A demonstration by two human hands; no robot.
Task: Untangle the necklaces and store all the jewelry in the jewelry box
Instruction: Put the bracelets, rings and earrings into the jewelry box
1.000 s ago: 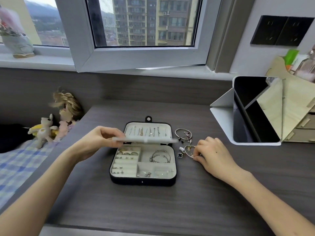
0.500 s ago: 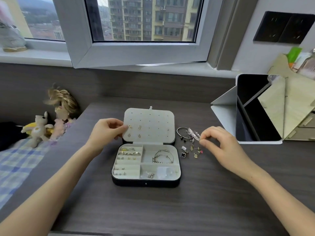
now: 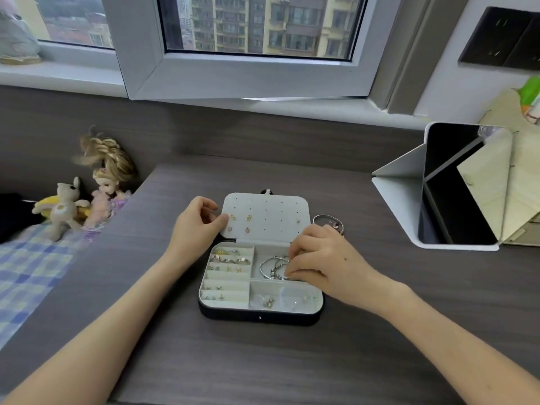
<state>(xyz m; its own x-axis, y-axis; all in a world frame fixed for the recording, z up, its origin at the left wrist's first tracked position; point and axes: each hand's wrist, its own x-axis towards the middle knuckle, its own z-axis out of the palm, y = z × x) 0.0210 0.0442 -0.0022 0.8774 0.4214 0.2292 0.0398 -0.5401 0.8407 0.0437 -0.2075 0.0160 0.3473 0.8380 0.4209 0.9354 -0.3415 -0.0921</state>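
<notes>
Your left hand [image 3: 195, 229] pinches earring panel [image 3: 271, 214] upright; your right hand [image 3: 321, 261] curls fingers [image 3: 296, 267] round bracelet [image 3: 270, 267] inside jewelry box [image 3: 260, 315] compartment.

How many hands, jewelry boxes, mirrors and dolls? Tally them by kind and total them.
Hands: 2, left hand holding the earring panel, right hand pinching a bracelet
Jewelry box: 1
Mirror: 1
Doll: 1
Total: 5
</notes>
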